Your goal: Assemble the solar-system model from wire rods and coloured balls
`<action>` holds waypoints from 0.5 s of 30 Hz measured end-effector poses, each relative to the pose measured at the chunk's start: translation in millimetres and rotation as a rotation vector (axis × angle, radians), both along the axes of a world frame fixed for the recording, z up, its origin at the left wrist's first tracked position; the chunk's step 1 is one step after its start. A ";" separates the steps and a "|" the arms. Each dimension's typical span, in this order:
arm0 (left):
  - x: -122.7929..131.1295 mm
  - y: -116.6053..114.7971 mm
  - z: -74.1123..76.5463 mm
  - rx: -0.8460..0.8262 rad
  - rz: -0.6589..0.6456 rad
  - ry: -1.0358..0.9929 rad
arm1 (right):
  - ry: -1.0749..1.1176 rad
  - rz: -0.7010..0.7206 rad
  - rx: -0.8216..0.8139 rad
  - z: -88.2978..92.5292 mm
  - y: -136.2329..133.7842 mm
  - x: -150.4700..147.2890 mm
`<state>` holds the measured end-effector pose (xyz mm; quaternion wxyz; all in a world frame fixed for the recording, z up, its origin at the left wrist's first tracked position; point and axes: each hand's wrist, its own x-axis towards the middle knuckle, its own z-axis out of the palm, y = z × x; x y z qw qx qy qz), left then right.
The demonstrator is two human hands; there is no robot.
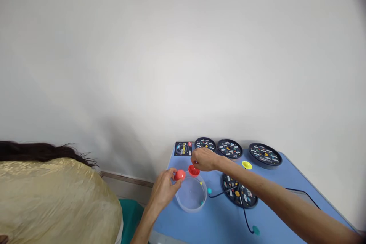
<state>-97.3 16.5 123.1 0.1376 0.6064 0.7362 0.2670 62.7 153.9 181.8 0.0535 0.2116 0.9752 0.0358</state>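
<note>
a: what are the hands doing?

b: the left hand (162,192) is closed around a red plastic dome (180,175), its fingers wrapped on it, just beside the rim of a round clear plastic tub (191,198).

a: and the right hand?

b: the right hand (205,159) is curled, its fingertips (195,161) pointing down at a red plastic half-shell (193,170) that sits on the far rim of the tub, hollow side up. i cannot tell whether it is pinching the shell or just above it.

a: anything in the tub?

b: a small yellow bead (201,183) and a small teal bead (202,202), both close to its right wall.

a: what lies around the tub?

b: it stands on a blue worktop (225,225). beyond it are a printed card (183,148) and 3 black planet-printed discs (229,148) in a row. to its right are a yellow disc (246,165) and a 4th black disc (238,190), with black cords (221,195) ending in 2 teal knobs (209,190).

a: anyone else there?

b: well left of the tub, a person's gold satin shoulder (57,198) shows below dark hair (37,151).
</note>
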 end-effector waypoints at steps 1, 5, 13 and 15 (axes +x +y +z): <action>-4.2 -0.9 0.3 0.003 0.009 -0.043 | 0.007 -0.011 -0.011 0.9 1.0 0.3; -10.0 -4.5 -3.1 -0.011 0.010 -0.247 | -0.015 -0.020 -0.062 -4.0 -4.5 -3.8; 15.8 -13.4 -0.9 -0.103 -0.044 0.170 | -0.127 0.024 -0.098 -22.8 -24.5 -24.5; 21.3 -14.3 -3.8 -0.117 -0.068 0.289 | -0.148 0.022 -0.085 -26.6 -25.8 -28.2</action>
